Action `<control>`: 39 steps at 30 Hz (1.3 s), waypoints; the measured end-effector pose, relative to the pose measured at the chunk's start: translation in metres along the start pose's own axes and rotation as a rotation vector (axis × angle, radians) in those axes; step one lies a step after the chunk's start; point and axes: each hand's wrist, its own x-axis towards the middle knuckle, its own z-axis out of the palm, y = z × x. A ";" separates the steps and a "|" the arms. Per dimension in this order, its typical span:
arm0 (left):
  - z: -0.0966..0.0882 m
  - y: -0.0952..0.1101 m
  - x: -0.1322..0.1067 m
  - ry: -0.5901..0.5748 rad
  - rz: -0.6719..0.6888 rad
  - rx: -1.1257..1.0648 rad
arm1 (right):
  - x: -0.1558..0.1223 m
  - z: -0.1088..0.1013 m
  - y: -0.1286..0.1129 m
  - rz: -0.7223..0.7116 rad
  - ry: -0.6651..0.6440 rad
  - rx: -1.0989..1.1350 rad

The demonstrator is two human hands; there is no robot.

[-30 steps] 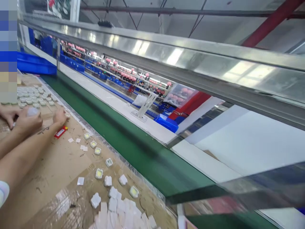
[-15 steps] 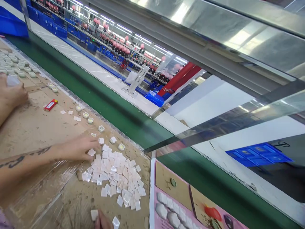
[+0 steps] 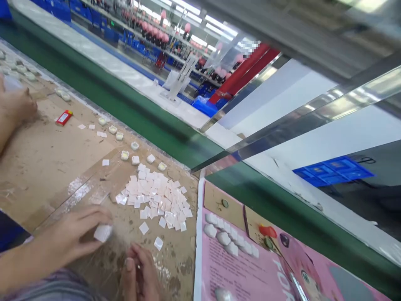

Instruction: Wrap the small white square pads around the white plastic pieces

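Observation:
My left hand [image 3: 70, 240] reaches in from the lower left and pinches a small white square piece [image 3: 102, 233] at its fingertips, just above the taped cardboard worktop [image 3: 46, 167]. At the bottom edge my right hand [image 3: 139, 274] has its fingers pressed together; what they hold, if anything, is too small to name. A pile of several white square pieces [image 3: 156, 198] lies just beyond both hands. A loose square [image 3: 158, 243] rests beside my right hand.
Another person's hand [image 3: 15, 104] rests at the far left, closed on something pale. A red lighter [image 3: 63, 118] and several small yellow-centred parts [image 3: 124, 155] lie along the green conveyor belt [image 3: 131, 113]. A pink printed card [image 3: 247, 267] is at the lower right.
The view has tilted down. My left hand has drawn back from the pile toward me with a white square in it. My right hand has come further into view.

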 end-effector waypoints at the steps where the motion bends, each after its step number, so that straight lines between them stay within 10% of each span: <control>1: 0.010 0.008 -0.015 0.006 -0.006 -0.014 | -0.006 0.001 -0.002 -0.002 -0.068 0.030; 9: 0.051 0.011 -0.048 0.081 0.035 0.037 | -0.020 -0.001 0.004 0.066 -0.304 0.008; 31: 0.065 0.016 -0.059 0.174 -0.021 -0.112 | -0.024 0.004 -0.007 0.122 -0.193 0.005; 39: 0.062 0.015 -0.064 0.195 -0.067 -0.289 | -0.024 -0.009 -0.003 0.212 -0.448 0.014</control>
